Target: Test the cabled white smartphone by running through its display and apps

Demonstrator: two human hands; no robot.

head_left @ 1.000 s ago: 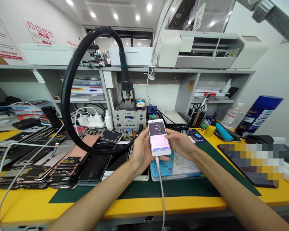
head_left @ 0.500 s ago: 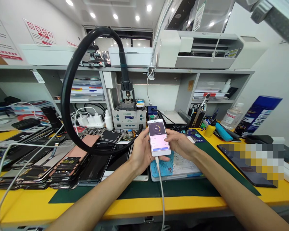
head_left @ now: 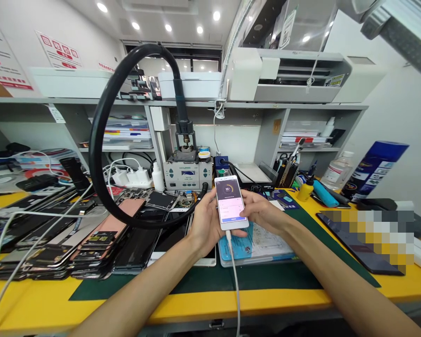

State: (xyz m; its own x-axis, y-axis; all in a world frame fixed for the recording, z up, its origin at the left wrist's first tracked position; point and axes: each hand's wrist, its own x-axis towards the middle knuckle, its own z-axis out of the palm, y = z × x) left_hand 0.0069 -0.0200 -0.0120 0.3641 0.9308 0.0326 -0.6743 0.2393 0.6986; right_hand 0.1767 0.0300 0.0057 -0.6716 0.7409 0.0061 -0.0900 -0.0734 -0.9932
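Observation:
A white smartphone (head_left: pixel 231 202) with a lit screen is between my hands, above the bench. My left hand (head_left: pixel 206 217) is wrapped round its left side and back, with fingertips showing below its lower right corner. On the right side my right hand (head_left: pixel 263 210) closes on the edge, its thumb at the lower right of the screen; its other fingers are partly hidden behind the phone. From the phone's bottom end hangs a white charging cable (head_left: pixel 234 271). Under the hands lies a blue and white flat package (head_left: pixel 263 245) on the green mat (head_left: pixel 266 276).
Stacks of phone screens and parts (head_left: pixel 91 248) crowd the left. A thick black hose (head_left: pixel 98 140) arches from the soldering or hot-air station (head_left: pixel 187 174). To the right stand a yellow bottle (head_left: pixel 305 189), a clear bottle (head_left: pixel 338 171) and a blue spray can (head_left: pixel 375 171); a dark panel (head_left: pixel 358 243) lies nearer.
My right thumb has moved down the screen towards its lower right corner. The number on the dial reads lower. The phone stays in both hands.

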